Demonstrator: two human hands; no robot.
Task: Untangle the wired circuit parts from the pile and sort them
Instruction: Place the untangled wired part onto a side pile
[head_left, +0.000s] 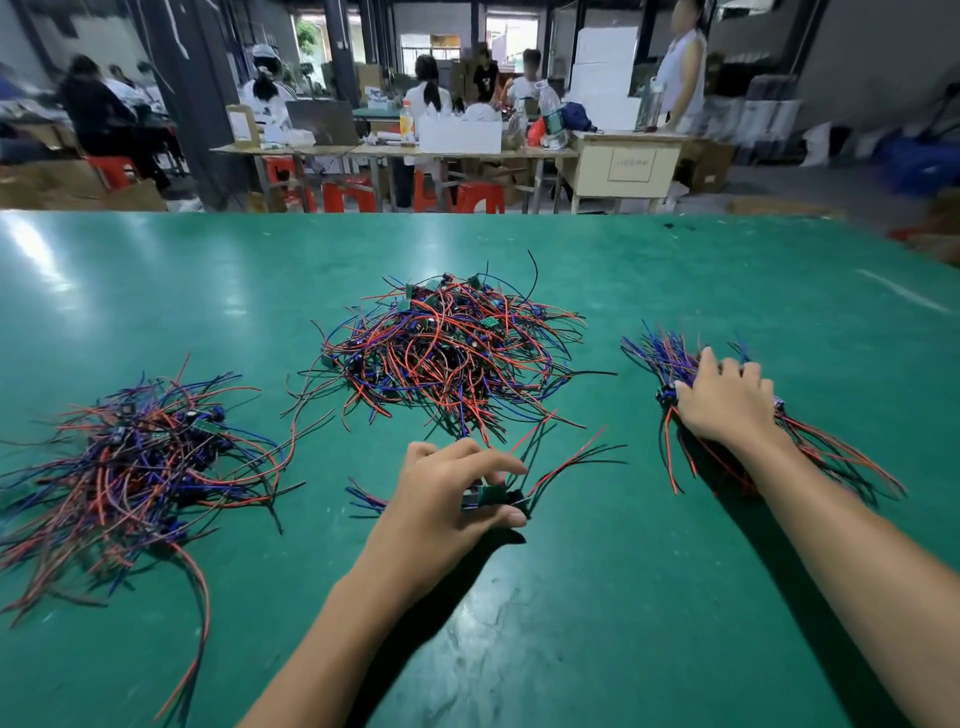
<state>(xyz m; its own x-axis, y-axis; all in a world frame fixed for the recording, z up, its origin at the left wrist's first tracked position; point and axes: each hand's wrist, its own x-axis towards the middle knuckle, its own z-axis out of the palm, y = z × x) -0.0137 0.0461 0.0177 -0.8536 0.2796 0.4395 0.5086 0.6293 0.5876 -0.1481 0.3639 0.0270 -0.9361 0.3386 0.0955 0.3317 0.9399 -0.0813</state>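
Three heaps of red, blue and black wired circuit parts lie on the green table (675, 597): a tangled centre pile (447, 353), a left heap (135, 467) and an aligned right bundle (691, 415). The left hand (441, 499) pinches one small circuit board (493, 496) between thumb and fingers, wires trailing. The right hand (727, 400) presses flat, fingers spread, on the right bundle

The table (623, 623) has a smooth green top with a soft sheen, scuffed pale near the front edge. The central pile (447, 353), left pile (135, 467) and right bundle (670, 358) consist of red, blue and black plastic-coated wires, slightly glossy. Far stools (478, 197) are shiny red plastic.
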